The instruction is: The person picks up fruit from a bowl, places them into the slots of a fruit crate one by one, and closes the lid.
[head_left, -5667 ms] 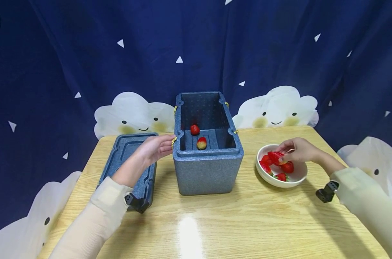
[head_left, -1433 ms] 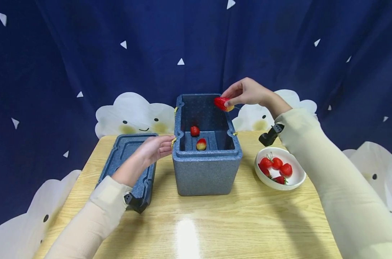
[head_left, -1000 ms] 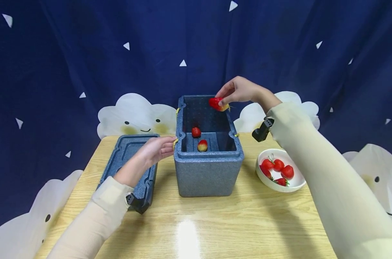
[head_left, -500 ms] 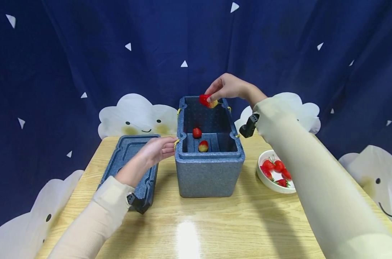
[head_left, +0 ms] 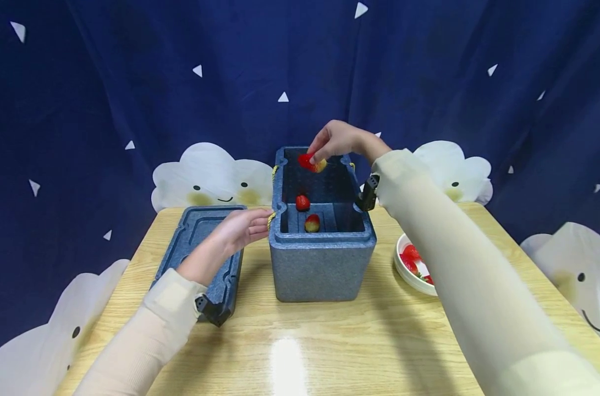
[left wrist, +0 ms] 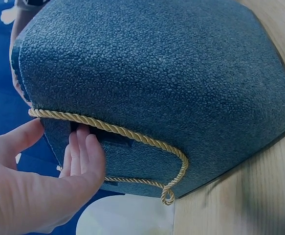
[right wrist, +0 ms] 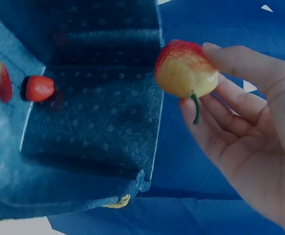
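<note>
Looking at the open-topped blue-grey box (head_left: 321, 272) first, we count two strawberries on its floor: a red one (head_left: 302, 203) farther back and a red-and-yellow one (head_left: 312, 223) nearer the front wall. Our right hand (head_left: 336, 140) has another strawberry (head_left: 313, 164) pinched between thumb and fingers at the far end of the box's opening (we can't tell if it's dipped below the rim), its green stem (right wrist: 196, 107) pointing away from the box. Our left hand (head_left: 241, 226) is at the box's left side, fingers loose and only slightly bent, tips by the yellow cord (left wrist: 152, 142) there. Off to the right is a white bowl (head_left: 407, 277) with more red strawberries (head_left: 408, 264) in it, but our right sleeve (head_left: 458, 258) blocks part, so no full count from us.

Everything's on a pale wood-grain surface (head_left: 324, 341), with a matching lid (head_left: 196, 225) lying flat left of the box, partly under our left arm. Behind it all hangs a navy curtain (head_left: 230, 99) with white triangles and smiley clouds.
</note>
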Motion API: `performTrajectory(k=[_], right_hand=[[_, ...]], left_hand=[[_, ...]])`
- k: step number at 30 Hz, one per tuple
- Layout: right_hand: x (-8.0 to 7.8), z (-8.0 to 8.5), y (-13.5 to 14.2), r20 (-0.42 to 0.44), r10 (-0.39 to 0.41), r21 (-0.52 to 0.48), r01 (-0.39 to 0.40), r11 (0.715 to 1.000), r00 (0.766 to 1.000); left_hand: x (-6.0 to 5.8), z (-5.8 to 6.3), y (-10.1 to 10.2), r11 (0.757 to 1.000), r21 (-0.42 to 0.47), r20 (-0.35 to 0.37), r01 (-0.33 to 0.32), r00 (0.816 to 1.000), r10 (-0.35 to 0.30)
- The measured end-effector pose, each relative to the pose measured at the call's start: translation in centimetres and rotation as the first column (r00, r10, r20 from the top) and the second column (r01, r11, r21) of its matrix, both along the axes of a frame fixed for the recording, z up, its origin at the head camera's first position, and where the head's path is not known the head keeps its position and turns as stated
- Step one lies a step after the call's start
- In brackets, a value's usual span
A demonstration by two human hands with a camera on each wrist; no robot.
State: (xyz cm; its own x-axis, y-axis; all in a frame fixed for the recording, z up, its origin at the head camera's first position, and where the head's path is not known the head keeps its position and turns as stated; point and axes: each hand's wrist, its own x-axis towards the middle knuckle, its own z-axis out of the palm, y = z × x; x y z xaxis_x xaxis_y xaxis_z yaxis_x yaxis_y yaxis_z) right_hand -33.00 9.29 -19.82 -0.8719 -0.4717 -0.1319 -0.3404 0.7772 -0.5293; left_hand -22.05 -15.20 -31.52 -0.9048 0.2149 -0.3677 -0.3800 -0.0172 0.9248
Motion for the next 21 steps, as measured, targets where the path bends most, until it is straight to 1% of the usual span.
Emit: performTrajectory(k=[4,7,9,14,18,21], right_hand=[[0.0,-0.4,0.0,-0.014,-0.018,0.109,0.019,0.994,1.000],[0.1,-0.6,0.0,-0.007,-0.035,0.148,0.036,0.988,0.999],[0.1,-0.6,0.1,0.005,-0.044,0.142,0.043,0.989,0.999],[0.2,-0.4,0.4,0.013,-0.039,0.106,0.037,0.994,0.999],[0.5,0.0,0.9,-0.006,-0.030,0.068,0.030,0.997,1.000],[1.1,0.4,1.5,-0.033,-0.029,0.034,0.030,0.999,0.999]], left_hand=[[0.0,0.0,0.1,1.000,-0.006,0.003,0.002,1.000,-0.002],[0.0,0.1,0.1,1.000,-0.009,0.003,0.004,1.000,-0.004],[0.0,0.1,0.1,1.000,-0.010,0.001,0.005,1.000,-0.005],[-0.1,0.1,0.2,1.000,-0.002,0.004,0.007,1.000,-0.007],[-0.3,0.1,0.0,1.000,-0.010,0.005,0.015,1.000,-0.015],[-0.3,0.1,0.0,1.000,-0.016,0.003,0.024,1.000,-0.024]])
